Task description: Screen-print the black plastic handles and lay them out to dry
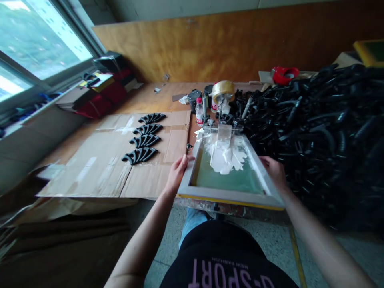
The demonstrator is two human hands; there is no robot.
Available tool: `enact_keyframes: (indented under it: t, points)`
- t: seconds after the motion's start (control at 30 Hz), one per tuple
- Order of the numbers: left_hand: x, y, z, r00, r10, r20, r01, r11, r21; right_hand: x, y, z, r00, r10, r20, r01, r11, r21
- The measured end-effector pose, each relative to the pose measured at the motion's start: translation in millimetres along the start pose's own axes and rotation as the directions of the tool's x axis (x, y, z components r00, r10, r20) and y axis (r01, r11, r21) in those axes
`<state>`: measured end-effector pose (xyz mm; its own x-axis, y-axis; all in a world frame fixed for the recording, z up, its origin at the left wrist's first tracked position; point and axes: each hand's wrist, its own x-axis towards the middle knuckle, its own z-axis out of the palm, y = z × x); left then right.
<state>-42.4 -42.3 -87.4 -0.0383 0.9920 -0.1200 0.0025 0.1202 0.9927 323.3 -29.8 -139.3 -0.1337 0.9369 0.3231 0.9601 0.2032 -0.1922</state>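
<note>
A screen printing frame (187,176) with a grey border and green mesh lies tilted in front of me. White ink (223,160) is spread in a thick patch over the upper mesh, below a clear squeegee-like block (224,135). My left hand (179,170) grips the frame's left side, its fingers closed at the edge. On the opposite side, my right hand (274,171) is closed at the right edge, with some fingertips hidden behind the border. A metal hinge clamp (210,129) sits at the frame's far end. What lies under the mesh is hidden.
Several black curved ribbed parts (140,155) lie in a column on flattened cardboard (99,160) at left. A large heap of black parts (324,132) fills the right. Behind the frame stand a bottle (199,112), a dark tub (195,100) and a tape roll (223,90).
</note>
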Motion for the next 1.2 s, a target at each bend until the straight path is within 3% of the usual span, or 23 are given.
enact_keyframes:
  t: [0.07, 0.17, 0.27, 0.37, 0.47, 0.6, 0.67, 0.73, 0.77, 0.87, 0.9, 0.93, 1.07, 1.13, 1.2]
  points:
    - [-14, -39, -5.8, 0.986, -0.159, 0.049, 0.157, 0.987, 0.042, 27, -5, -9, 0.997, 0.026, -0.076, -0.021, 0.998, 0.060]
    - [-19, -89, -6.5, 0.975, -0.219, 0.050, 0.215, 0.974, 0.077, 69, -47, -9, 0.983, -0.111, -0.149, 0.125, 0.988, 0.086]
    - [-13, -116, -5.2, 0.981, -0.193, 0.033, 0.186, 0.973, 0.138, 97, -89, 5, 0.968, -0.250, -0.001, 0.250, 0.968, 0.024]
    - [-8, -121, -7.0, 0.978, -0.203, 0.040, 0.194, 0.967, 0.164, 94, -106, 21, 0.943, -0.260, 0.207, 0.261, 0.965, 0.020]
    - [-8, -120, -9.5, 0.972, -0.235, 0.025, 0.228, 0.960, 0.166, 61, -104, 25, 0.899, -0.357, 0.253, 0.366, 0.931, 0.010]
    - [-9, -121, -9.9, 0.971, -0.238, 0.000, 0.235, 0.958, 0.165, 19, -97, 8, 0.763, -0.590, 0.263, 0.600, 0.798, 0.051]
    - [-10, -121, -9.7, 0.972, -0.236, -0.004, 0.233, 0.957, 0.175, 17, -96, -4, 0.688, -0.663, 0.295, 0.663, 0.740, 0.119]
    - [-10, -121, -9.6, 0.973, -0.232, -0.006, 0.229, 0.955, 0.187, 26, -98, -11, 0.654, -0.677, 0.337, 0.661, 0.728, 0.179]
    - [-9, -120, -9.6, 0.973, -0.230, -0.006, 0.227, 0.955, 0.191, 31, -100, -11, 0.670, -0.656, 0.347, 0.637, 0.748, 0.186]
    - [-10, -117, -9.9, 0.972, -0.235, 0.001, 0.231, 0.954, 0.189, 36, -106, -4, 0.784, -0.543, 0.300, 0.541, 0.835, 0.099]
    - [-10, -117, -9.8, 0.971, -0.240, 0.007, 0.235, 0.955, 0.182, 31, -107, 0, 0.802, -0.530, 0.274, 0.533, 0.843, 0.069]
    - [-10, -116, -9.7, 0.969, -0.245, 0.013, 0.240, 0.955, 0.172, 24, -107, 4, 0.802, -0.540, 0.256, 0.545, 0.836, 0.056]
    - [-10, -114, -8.1, 0.967, -0.255, 0.024, 0.250, 0.960, 0.129, 0, -104, 5, 0.729, -0.638, 0.248, 0.623, 0.769, 0.144]
    - [-11, -108, -7.3, 0.964, -0.263, 0.026, 0.259, 0.960, 0.107, 10, -105, -2, 0.758, -0.607, 0.240, 0.576, 0.795, 0.191]
    - [-14, -94, -7.3, 0.961, -0.275, 0.035, 0.271, 0.959, 0.085, 36, -107, -8, 0.836, -0.510, 0.201, 0.473, 0.857, 0.203]
